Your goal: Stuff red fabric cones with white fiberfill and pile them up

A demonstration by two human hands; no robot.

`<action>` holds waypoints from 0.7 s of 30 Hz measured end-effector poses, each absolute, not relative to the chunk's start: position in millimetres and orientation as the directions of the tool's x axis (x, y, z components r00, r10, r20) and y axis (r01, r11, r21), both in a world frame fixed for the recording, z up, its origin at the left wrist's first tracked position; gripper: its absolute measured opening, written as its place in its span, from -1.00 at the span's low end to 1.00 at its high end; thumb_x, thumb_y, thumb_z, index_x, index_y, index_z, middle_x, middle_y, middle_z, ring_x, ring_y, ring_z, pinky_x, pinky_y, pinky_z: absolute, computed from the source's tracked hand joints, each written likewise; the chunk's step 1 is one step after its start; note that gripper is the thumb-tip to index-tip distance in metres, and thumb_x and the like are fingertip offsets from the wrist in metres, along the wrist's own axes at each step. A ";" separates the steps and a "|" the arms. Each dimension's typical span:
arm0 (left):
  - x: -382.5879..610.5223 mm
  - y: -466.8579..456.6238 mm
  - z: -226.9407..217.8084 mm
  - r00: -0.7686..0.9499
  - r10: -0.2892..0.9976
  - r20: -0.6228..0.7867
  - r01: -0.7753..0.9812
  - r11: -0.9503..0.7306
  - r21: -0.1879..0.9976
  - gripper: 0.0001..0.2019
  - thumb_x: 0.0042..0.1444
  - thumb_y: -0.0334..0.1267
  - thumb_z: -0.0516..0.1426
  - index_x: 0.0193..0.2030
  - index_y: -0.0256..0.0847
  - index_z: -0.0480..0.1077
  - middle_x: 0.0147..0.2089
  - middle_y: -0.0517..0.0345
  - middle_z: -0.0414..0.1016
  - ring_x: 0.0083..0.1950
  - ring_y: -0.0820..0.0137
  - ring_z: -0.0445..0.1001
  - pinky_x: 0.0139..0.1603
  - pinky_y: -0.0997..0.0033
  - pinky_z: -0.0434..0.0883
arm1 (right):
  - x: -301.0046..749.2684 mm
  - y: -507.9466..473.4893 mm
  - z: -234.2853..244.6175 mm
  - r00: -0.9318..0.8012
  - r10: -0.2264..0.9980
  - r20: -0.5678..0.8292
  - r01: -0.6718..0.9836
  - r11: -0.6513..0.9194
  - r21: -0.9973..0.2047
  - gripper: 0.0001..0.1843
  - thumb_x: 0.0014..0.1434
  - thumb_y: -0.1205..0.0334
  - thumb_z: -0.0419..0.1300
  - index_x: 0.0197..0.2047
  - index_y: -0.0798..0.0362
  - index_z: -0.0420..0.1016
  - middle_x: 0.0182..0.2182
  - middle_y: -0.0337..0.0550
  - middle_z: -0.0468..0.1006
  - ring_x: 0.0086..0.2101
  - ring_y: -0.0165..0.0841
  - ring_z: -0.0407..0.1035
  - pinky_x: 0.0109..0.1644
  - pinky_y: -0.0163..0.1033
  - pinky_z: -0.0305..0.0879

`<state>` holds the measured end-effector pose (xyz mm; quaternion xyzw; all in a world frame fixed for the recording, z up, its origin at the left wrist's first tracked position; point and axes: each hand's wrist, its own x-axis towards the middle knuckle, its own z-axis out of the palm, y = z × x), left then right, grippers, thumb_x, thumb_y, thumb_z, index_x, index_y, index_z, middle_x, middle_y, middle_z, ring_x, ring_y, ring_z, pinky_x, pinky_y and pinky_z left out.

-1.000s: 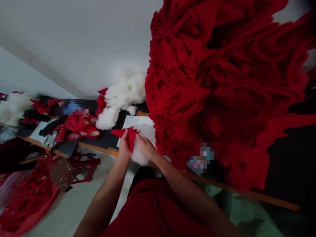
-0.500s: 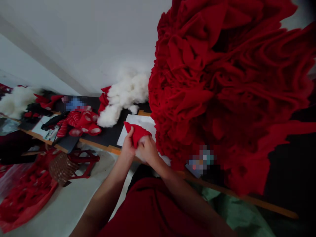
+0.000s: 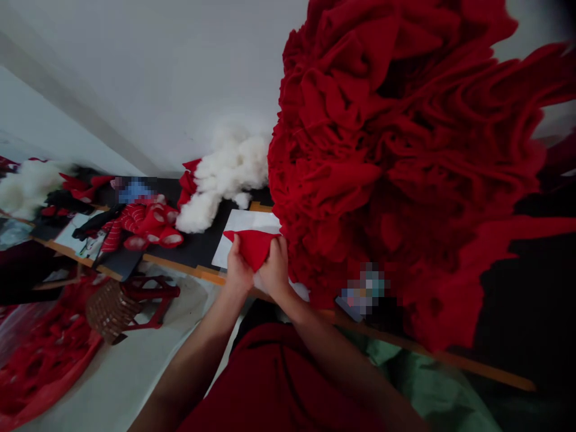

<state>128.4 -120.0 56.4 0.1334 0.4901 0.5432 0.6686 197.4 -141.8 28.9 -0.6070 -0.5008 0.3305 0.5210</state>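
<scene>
A small pointed piece of red fabric point(image 3: 252, 247) is stretched between my two hands, in front of my body near the table edge. My left hand point(image 3: 238, 269) grips its left side, thumb on top. At its right side my right hand point(image 3: 275, 267) is closed round the fabric, fingers mostly hidden. Beneath the fabric lies a white sheet point(image 3: 221, 251). White stuffing point(image 3: 299, 291) shows by my right wrist. Farther back, a fluffy heap of white stuffing point(image 3: 234, 165) rests against the wall.
A tall pile of red fabric pieces point(image 3: 333, 162) rises close on the right. Red stuffed pieces point(image 3: 155, 225) lie on the table to the left. A woven-seat stool point(image 3: 110, 306) and a bag of red pieces point(image 3: 49, 366) stand on the floor. Green cloth point(image 3: 432, 384) hangs lower right.
My right hand has turned and shifted to grasp the fabric's right edge. The red fabric has swung from a slant to nearly level and is stretched wider.
</scene>
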 end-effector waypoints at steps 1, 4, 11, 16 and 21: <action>128.5 -120.5 58.1 -0.069 0.855 -0.514 -0.600 0.376 0.706 -0.67 0.01 0.00 0.03 -0.31 -0.24 0.38 -0.29 0.04 0.49 -0.12 0.24 0.45 -0.05 0.24 0.39 | 198.4 -142.8 29.1 0.254 0.956 0.149 0.277 0.075 -0.958 -0.74 -0.04 0.41 0.06 -0.22 0.08 0.37 -0.23 -0.05 0.32 -0.20 -0.26 0.24 -0.11 -0.16 0.26; 124.2 -118.3 62.6 -0.029 0.840 -0.542 -0.607 0.416 0.677 -0.68 0.07 -0.06 -0.02 -0.34 -0.29 0.38 -0.30 0.01 0.50 -0.15 0.27 0.46 -0.05 0.23 0.39 | 204.2 -153.9 30.5 0.010 0.967 0.255 0.292 0.241 -0.926 -0.73 0.07 0.39 -0.02 -0.17 0.09 0.39 -0.18 -0.02 0.34 -0.09 -0.25 0.21 0.02 -0.11 0.20; 114.9 -115.2 68.6 0.100 0.829 -0.550 -0.540 0.509 0.671 -0.70 0.07 -0.09 0.03 -0.24 -0.31 0.37 -0.23 -0.04 0.49 -0.10 0.25 0.45 0.00 0.18 0.36 | 220.3 -177.0 29.0 -0.193 0.954 0.231 0.282 0.279 -0.918 -0.54 -0.03 0.39 0.13 0.00 0.04 0.34 0.06 -0.02 0.27 0.11 -0.13 0.03 0.18 0.08 -0.02; 115.0 -115.6 72.5 0.114 0.830 -0.545 -0.512 0.519 0.684 -0.74 0.03 -0.18 0.10 -0.21 -0.34 0.38 -0.24 -0.04 0.51 -0.08 0.25 0.45 0.04 0.22 0.34 | 218.3 -167.3 21.6 -0.131 0.991 0.022 -0.141 0.004 -0.990 -0.68 0.10 0.31 -0.02 -0.09 0.06 0.40 -0.17 -0.12 0.50 -0.16 -0.28 0.38 -0.04 -0.14 0.31; 135.4 -136.1 70.5 0.029 0.868 -0.496 -0.553 0.427 0.716 -0.70 -0.02 -0.18 0.16 -0.16 -0.30 0.37 -0.19 0.03 0.51 -0.07 0.28 0.45 0.07 0.25 0.32 | 205.4 -164.5 20.2 0.011 0.978 0.206 0.212 0.199 -0.957 -0.60 0.10 0.34 -0.05 0.01 0.15 0.34 -0.10 0.00 0.47 -0.08 -0.26 0.36 0.01 -0.11 0.30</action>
